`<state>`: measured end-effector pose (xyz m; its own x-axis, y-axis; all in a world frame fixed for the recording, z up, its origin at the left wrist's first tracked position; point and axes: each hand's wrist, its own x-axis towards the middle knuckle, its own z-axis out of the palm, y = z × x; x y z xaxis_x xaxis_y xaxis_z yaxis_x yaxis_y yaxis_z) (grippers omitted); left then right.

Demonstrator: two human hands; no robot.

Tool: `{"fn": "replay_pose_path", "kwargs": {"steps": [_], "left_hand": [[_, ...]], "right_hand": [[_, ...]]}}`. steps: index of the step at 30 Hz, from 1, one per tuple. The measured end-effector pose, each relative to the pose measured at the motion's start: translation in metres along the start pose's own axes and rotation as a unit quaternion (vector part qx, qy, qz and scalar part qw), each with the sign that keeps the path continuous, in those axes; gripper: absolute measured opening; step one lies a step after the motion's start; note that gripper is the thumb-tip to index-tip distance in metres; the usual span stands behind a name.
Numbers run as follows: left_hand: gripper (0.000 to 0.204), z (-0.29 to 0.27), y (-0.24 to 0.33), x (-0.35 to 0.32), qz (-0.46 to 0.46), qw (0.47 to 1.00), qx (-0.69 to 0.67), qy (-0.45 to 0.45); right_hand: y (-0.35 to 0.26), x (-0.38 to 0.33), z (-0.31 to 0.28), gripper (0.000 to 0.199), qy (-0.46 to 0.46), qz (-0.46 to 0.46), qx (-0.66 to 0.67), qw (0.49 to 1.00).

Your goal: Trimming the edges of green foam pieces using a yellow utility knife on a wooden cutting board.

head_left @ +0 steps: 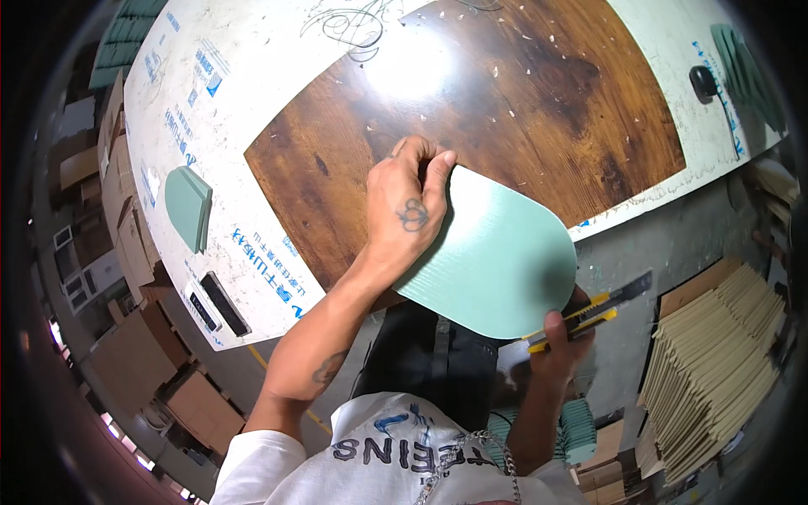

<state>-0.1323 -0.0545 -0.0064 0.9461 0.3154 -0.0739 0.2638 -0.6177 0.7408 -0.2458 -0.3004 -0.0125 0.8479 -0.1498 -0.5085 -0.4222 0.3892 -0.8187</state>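
The left hand has its grip pinching the upper corner of a mint-green sheet, thumb against fingertips, by the sheet's straight end. The right hand is at the opposite, rounded end; its thumb lies by the sheet's rim and its grip is closed around a yellow-and-black utility knife. Whether that grip also pinches the sheet, I cannot tell.

The sheet is in front of the person's body, across the near edge of a dark brown wood-grain board; its rounded end reaches out past the board. The board lies on a white surface with blue print, and small pale scraps dot it. A tangle of thin dark strands lies by its far edge. To the left, a small stack of green pieces rests on the surface. Past the right side, cream-coloured panels stand packed together.
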Motion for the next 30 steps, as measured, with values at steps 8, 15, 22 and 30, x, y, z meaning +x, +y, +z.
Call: {"fn": "replay_pose_path", "kwargs": {"steps": [8,15,22,30], "left_hand": [[0.054,-0.08,0.047,-0.016,0.281,0.954,-0.022,-0.098],[0.038,-0.049,0.028,-0.019,0.365,0.928,-0.077,0.023],[0.032,-0.042,0.013,0.051,0.021,0.983,-0.146,0.106],[0.05,0.002,-0.018,0.062,0.19,0.97,0.114,0.099]], "right_hand": [[-0.067,0.007,0.031,0.057,0.034,-0.086,-0.092,0.991],[-0.111,0.014,0.096,0.064,-0.114,-0.103,-0.006,0.988],[-0.074,0.033,0.059,0.053,-0.021,-0.124,-0.137,0.983],[-0.04,0.047,0.057,0.053,-0.099,-0.326,-0.524,0.781]]}}
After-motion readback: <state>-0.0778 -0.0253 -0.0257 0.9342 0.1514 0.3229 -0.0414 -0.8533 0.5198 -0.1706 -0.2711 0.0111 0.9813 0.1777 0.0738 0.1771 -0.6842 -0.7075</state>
